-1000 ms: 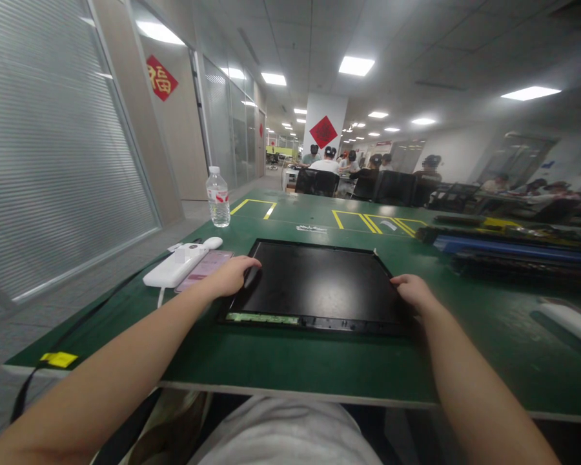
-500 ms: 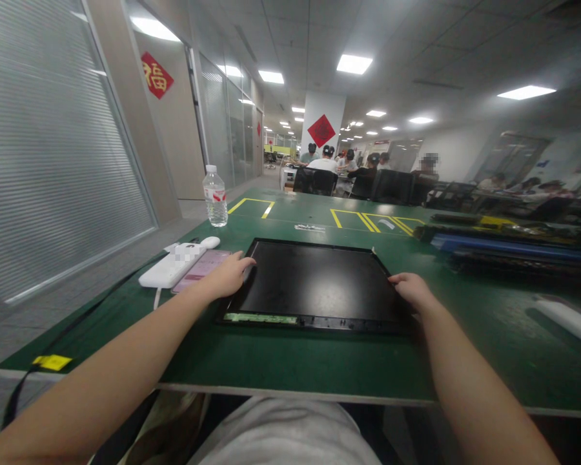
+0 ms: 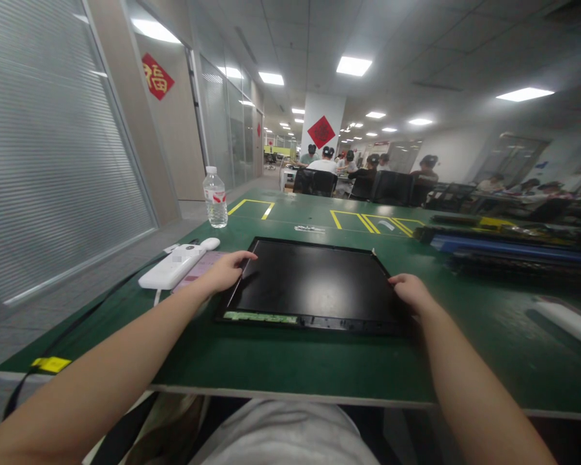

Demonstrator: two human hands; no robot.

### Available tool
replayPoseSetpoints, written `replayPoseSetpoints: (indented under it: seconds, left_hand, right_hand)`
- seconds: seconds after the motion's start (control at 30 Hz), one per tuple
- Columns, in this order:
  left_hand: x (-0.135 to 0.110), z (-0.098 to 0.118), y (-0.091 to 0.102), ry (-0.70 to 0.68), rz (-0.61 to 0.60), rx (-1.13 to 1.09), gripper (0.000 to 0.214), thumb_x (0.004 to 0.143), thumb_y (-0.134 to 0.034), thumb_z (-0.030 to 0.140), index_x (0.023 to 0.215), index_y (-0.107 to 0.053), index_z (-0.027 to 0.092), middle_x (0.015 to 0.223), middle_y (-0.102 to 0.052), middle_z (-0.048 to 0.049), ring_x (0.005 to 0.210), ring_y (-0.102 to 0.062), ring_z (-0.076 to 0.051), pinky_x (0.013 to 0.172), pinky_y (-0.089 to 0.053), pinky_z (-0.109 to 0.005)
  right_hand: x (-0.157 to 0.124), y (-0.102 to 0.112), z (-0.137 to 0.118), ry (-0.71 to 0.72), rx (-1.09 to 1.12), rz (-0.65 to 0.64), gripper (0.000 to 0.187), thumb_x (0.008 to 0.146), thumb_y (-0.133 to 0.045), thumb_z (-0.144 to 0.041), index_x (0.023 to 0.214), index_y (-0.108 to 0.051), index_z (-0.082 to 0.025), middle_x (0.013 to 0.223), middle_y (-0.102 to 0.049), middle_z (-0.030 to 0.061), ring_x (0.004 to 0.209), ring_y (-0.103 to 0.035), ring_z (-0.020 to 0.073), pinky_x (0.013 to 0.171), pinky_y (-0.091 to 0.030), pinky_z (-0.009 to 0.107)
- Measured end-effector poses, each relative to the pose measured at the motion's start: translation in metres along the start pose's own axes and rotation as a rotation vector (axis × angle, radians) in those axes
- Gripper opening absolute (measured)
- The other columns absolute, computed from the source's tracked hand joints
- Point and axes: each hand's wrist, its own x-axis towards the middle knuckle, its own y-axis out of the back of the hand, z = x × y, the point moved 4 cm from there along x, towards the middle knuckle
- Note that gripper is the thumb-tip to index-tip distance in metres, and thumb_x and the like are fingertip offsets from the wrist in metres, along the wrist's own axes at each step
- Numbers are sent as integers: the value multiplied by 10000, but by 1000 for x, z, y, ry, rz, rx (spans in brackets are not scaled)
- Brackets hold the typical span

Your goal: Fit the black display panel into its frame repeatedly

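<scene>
A flat black display panel [image 3: 310,278] in a thin dark frame lies in front of me, glossy side up. A green circuit strip [image 3: 261,317] shows along its near edge at the left. My left hand [image 3: 225,271] is closed on the panel's left edge, thumb reaching over the top; its other fingers are partly hidden. A bright line runs down that edge beside the hand. On the opposite side, my right hand [image 3: 411,292] grips the right edge with the thumb on top and the remaining fingers mostly out of sight.
The green table [image 3: 290,368] carries a water bottle [image 3: 215,199], a white device [image 3: 172,268] with a cable and a pinkish phone-like slab [image 3: 198,274] at left. Stacked dark and blue parts [image 3: 503,245] and a white bar [image 3: 571,323] lie right. People sit beyond.
My left hand has shifted slightly along the panel's left edge, and its thumb stretches further over it. A bright line now shows along that edge. The right hand stays in place.
</scene>
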Motion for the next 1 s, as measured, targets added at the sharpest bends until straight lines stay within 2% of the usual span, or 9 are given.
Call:
replayPoseSetpoints:
  seconds: [0.1,0.23,0.4,0.53,0.63,0.77,0.9,1.0]
  left_hand:
    - [-4,7,-2,99,-2,-434,520,629,-611,16,1093,-730,218,1149,-770,-84,878,-757,-250,689,-613,-305]
    - [-10,17,-2,233,64,-679,454,638,-610,-33,1014,-714,198,1051,-788,-57,648,-734,-186,560,-610,-276]
    - [-7,16,-3,325,147,-768,375,680,-556,-93,927,-670,165,808,-769,-23,545,-702,-159,472,-577,-232]
    - [-7,14,-5,410,153,-814,436,757,-568,-83,1116,-632,156,687,-729,-7,449,-660,-158,432,-561,-245]
    - [-7,14,-6,435,122,-828,553,786,-617,-67,1288,-573,161,671,-722,2,435,-662,-169,425,-566,-259]
    - [-7,10,-6,443,107,-834,633,802,-678,-42,1376,-532,179,681,-731,2,438,-668,-168,433,-577,-262]
    - [-7,7,-6,462,90,-822,672,795,-755,27,1410,-528,179,697,-750,-22,475,-698,-201,445,-594,-293]
    - [-7,7,-5,463,61,-811,609,765,-804,62,1333,-609,166,726,-771,-46,498,-712,-208,470,-605,-298]
  right_hand:
    - [-2,-1,-1,-12,11,8,410,655,-563,9,947,-798,-159,986,-777,118,957,-718,249,875,-532,301]
    - [-3,-1,-1,-5,8,21,411,663,-556,14,949,-798,-156,1038,-773,125,997,-712,256,889,-525,306]
    - [1,-3,2,13,12,27,392,644,-584,6,924,-800,-164,1001,-780,112,966,-717,253,875,-525,304]
    - [2,-4,2,18,17,8,387,672,-566,10,933,-799,-156,998,-780,113,981,-716,252,872,-519,295]
    - [1,-4,1,8,9,-2,401,685,-553,13,953,-799,-155,1043,-776,117,1017,-707,260,893,-513,306]
    - [0,-4,1,-11,17,-12,413,687,-555,11,977,-797,-157,1047,-774,115,998,-707,252,878,-518,302]
    - [1,-5,1,-21,22,-35,422,699,-548,4,1009,-790,-151,1038,-773,116,966,-713,244,858,-524,297]
    - [1,-5,1,-12,24,-27,407,685,-560,4,982,-791,-151,1025,-776,113,957,-716,241,863,-526,295]
